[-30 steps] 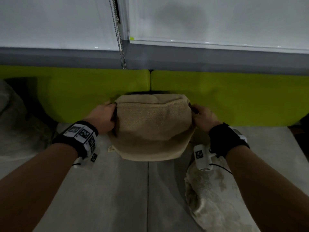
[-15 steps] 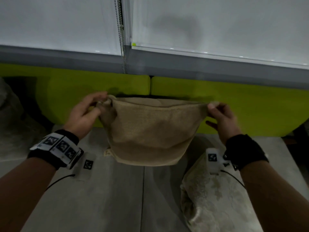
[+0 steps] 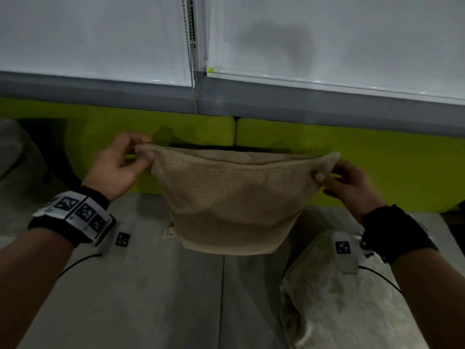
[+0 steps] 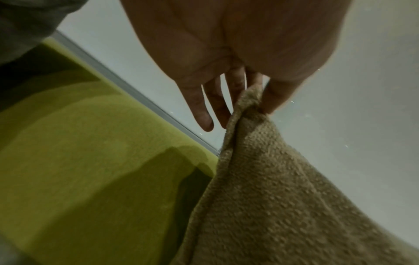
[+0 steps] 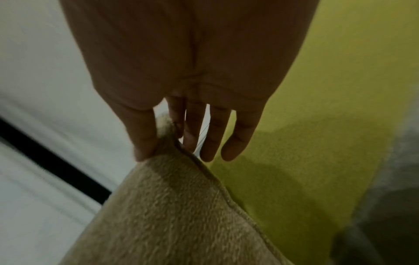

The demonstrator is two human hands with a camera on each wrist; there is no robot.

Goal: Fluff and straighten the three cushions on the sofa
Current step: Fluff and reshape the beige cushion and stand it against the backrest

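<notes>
Head view: the tan cushion (image 3: pixel 234 197) was held up above the grey sofa seat (image 3: pixel 151 298), its top corners pinched by the left hand (image 3: pixel 118 167) and right hand (image 3: pixel 347 185), spread wide apart.

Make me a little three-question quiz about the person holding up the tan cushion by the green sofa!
1. True or false: the tan cushion lies flat on the grey seat.
2. Which part does each hand pinch? A) top corners B) bottom edge C) the middle
3. Fill in: the sofa backrest is ____.

Key:
1. False; it hangs from the left hand and right hand.
2. A
3. Green
</notes>
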